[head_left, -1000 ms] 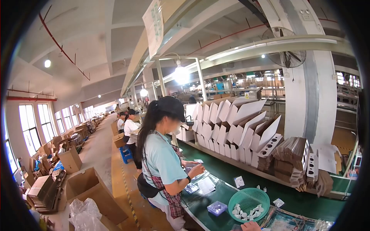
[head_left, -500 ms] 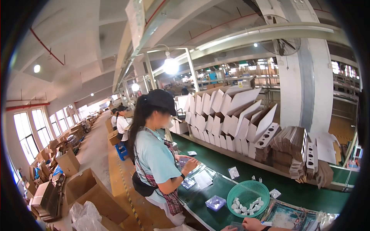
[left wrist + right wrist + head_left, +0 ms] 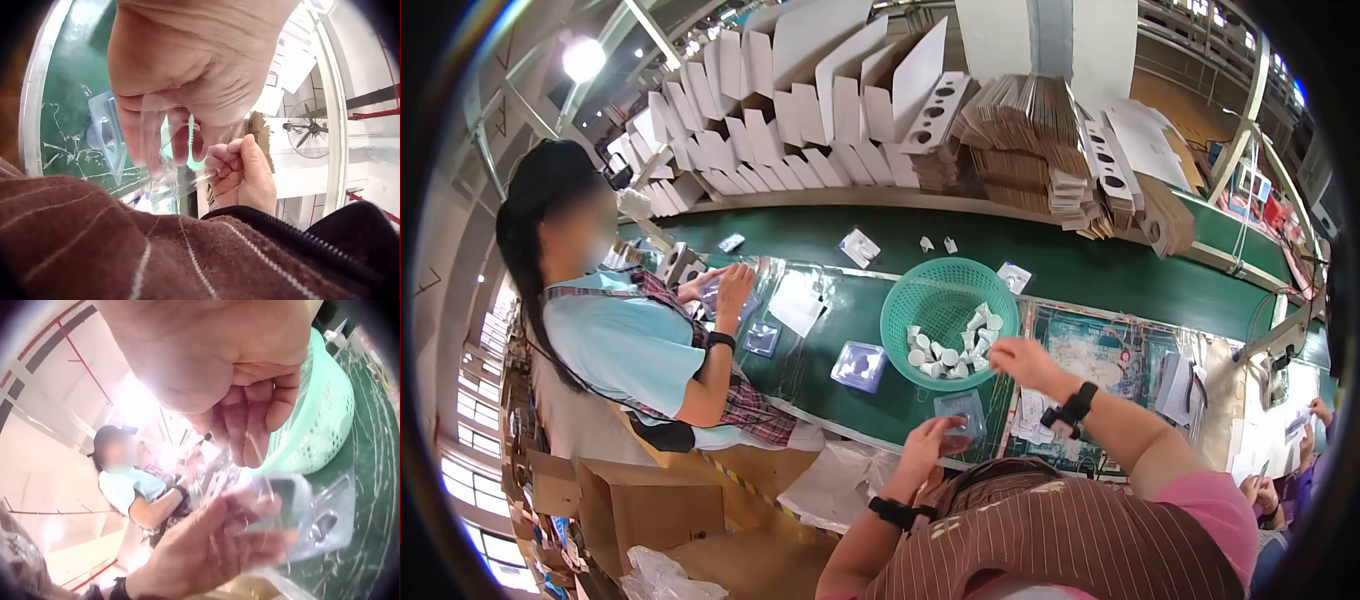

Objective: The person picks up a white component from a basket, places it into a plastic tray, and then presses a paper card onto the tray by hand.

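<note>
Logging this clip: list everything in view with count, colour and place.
Main things, left and right as in the head view:
Bench: one, green, centre
Basket: one, green, on bench
Small pieces: over ten, white, mostly inside basket
Clear box: one, purple-tinted, left of basket
Plastic package: one, clear, in front of basket
Small packs: several, whitish, along bench
Upright cartons: many, white, behind bench
Cardboard stacks: several, brown, beside them
Large carton: at least one, brown, lower left
Coworker: one, light-blue shirt, left
Paper: at least one sheet, white, near coworker
Lamp: one, white, upper left
Left hand: one, bare, gripping package
Right hand: one, bare, by basket rim
</note>
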Tool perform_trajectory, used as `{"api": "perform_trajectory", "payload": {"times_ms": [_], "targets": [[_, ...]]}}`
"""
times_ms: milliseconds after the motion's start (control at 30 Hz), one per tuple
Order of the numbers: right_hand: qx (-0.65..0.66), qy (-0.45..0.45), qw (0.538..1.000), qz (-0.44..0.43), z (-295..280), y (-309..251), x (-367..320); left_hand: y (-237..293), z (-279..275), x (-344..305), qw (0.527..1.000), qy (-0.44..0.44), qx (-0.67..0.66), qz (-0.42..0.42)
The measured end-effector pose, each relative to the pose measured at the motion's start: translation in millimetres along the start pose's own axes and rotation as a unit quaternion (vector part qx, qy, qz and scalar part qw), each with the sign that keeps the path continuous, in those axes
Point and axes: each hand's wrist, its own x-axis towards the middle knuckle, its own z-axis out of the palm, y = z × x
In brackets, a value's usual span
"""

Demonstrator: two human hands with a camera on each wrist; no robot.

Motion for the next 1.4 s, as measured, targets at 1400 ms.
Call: {"api": "perform_trajectory", "payload": {"times_ms": [1400], "targets": [[-0.209, 0.014, 0.970, -0.128, 10.0, -65.7, -44.9, 39.0, 47.2, 25.3, 0.954, -0.052, -0.281, 0.093]]}}
